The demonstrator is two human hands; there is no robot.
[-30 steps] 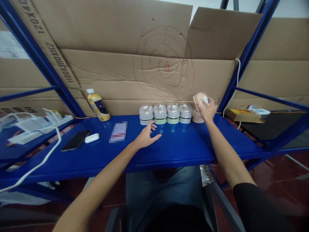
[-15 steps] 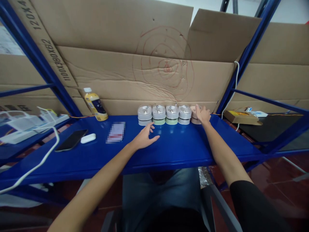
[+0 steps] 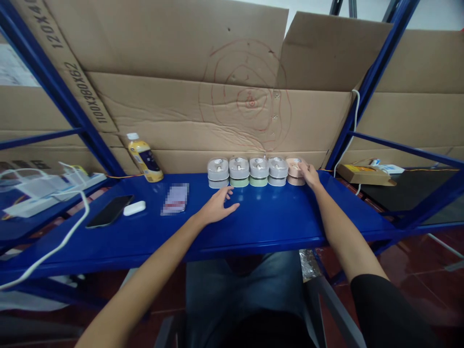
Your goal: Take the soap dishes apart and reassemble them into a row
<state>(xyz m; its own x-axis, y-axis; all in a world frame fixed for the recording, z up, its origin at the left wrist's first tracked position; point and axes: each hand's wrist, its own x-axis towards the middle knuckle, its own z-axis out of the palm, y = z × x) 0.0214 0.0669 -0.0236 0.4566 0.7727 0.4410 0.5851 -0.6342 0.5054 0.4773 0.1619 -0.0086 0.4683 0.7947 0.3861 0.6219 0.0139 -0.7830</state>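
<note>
A row of small round containers stands at the back of the blue shelf (image 3: pixel 275 222), stacked two high: several grey-lidded stacks (image 3: pixel 248 171) and a pink stack (image 3: pixel 294 171) at the right end. My right hand (image 3: pixel 309 173) rests against the right side of the pink stack, its fingers touching the upper pink container. My left hand (image 3: pixel 218 206) lies on the shelf in front of the grey containers, fingers apart and holding nothing.
A yellow bottle (image 3: pixel 144 158), a blurred card (image 3: pixel 175 198), a white case (image 3: pixel 134 208) and a black phone (image 3: pixel 109 211) lie to the left. White cables and boxes (image 3: pixel 39 186) fill the far left. A flat carton (image 3: pixel 364 173) sits on the right shelf. Cardboard backs the shelf.
My right hand held a pink container in the air, then lowered it onto the pink one at the right end of the row. It now rests beside that stack. My left hand stayed put.
</note>
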